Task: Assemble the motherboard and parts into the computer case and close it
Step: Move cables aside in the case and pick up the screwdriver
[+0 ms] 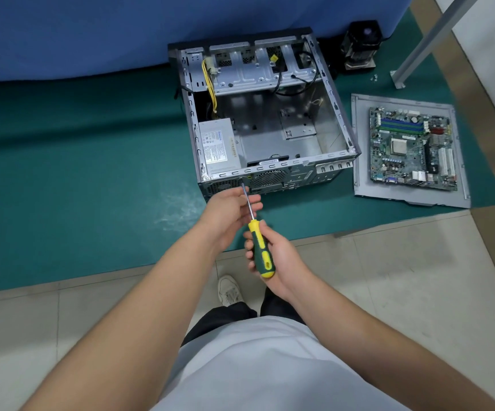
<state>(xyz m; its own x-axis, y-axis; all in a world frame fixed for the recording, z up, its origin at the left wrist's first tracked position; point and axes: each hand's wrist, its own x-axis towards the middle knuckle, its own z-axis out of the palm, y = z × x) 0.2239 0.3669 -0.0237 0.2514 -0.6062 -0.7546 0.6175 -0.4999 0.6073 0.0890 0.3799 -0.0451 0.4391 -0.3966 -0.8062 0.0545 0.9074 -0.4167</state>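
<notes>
Now my right hand (272,256) grips the screwdriver (260,250) handle, my left hand (228,212) pinches its shaft, tip just beyond my fingertips against the open case (267,114); motherboard (412,149) well right.

One open grey metal computer case (265,114), one green motherboard (412,148), one flat grey side panel (361,143). One yellow-and-green screwdriver (259,247), upper-right one black cooler fan (360,47). Two bare hands (228,212) (275,259).

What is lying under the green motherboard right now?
The green motherboard lies flat on a grey metal side panel, which rests on the teal mat. Whatever is between board and panel is covered.
</notes>
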